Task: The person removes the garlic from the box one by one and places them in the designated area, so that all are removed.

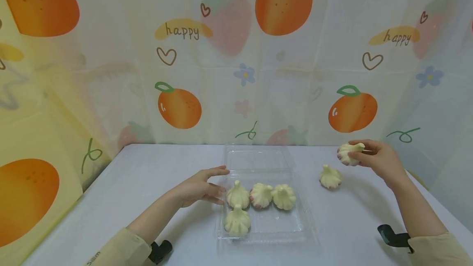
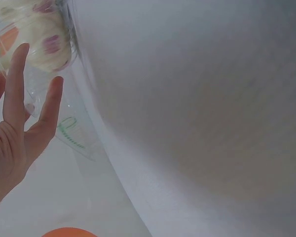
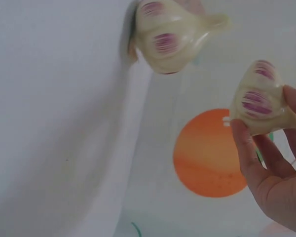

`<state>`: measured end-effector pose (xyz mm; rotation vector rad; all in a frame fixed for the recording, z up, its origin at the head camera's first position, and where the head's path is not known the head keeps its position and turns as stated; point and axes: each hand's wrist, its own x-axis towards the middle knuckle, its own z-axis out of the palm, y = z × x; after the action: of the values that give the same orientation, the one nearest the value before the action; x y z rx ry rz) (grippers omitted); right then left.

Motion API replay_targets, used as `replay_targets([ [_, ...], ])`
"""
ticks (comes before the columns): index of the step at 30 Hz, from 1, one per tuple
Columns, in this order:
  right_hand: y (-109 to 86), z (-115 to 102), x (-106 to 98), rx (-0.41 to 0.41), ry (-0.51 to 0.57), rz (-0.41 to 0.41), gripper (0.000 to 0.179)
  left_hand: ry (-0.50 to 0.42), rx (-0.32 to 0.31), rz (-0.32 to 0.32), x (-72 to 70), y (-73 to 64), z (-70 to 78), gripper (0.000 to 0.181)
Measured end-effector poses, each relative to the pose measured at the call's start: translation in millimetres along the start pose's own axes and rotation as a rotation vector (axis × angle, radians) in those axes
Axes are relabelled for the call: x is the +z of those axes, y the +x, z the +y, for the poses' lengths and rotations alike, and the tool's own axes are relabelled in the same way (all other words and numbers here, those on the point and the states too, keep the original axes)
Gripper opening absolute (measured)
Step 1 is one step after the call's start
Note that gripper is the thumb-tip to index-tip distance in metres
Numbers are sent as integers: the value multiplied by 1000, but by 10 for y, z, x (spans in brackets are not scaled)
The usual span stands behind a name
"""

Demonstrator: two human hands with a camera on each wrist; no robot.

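Note:
My right hand [image 1: 382, 161] holds a garlic bulb [image 1: 348, 154] up above the right part of the table, fingers and thumb around it. In the right wrist view the held garlic bulb [image 3: 259, 98] shows purple patches. Another garlic bulb [image 1: 330, 177] sits on the table just below and left of that hand. My left hand [image 1: 197, 187], fingers extended and spread, is at the left side of a clear plastic box [image 1: 273, 225] with its lid folded back. Inside the box are several garlic bulbs, among them one at the front left [image 1: 237, 220] and one at the right [image 1: 283, 197].
The box's clear lid [image 1: 256, 160] lies toward the back of the white table [image 1: 155, 163]. Behind the table hangs a curtain [image 1: 295, 65] printed with oranges and hearts. Black mounts [image 1: 393, 236] stick out near both sleeves.

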<state>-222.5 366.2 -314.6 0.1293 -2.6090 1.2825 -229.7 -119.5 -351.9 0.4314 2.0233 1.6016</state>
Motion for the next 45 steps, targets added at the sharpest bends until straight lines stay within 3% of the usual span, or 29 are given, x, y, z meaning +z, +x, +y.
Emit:
replay_targets([
  [16, 36, 232, 44, 134, -110, 17, 56, 10, -1, 2, 2, 10, 0, 67],
  [31, 44, 477, 69, 198, -157, -80, 58, -2, -1, 3, 19, -5, 15, 67],
  [45, 13, 485, 55, 245, -179, -117, 56, -5, -6, 4, 13, -5, 17, 67],
])
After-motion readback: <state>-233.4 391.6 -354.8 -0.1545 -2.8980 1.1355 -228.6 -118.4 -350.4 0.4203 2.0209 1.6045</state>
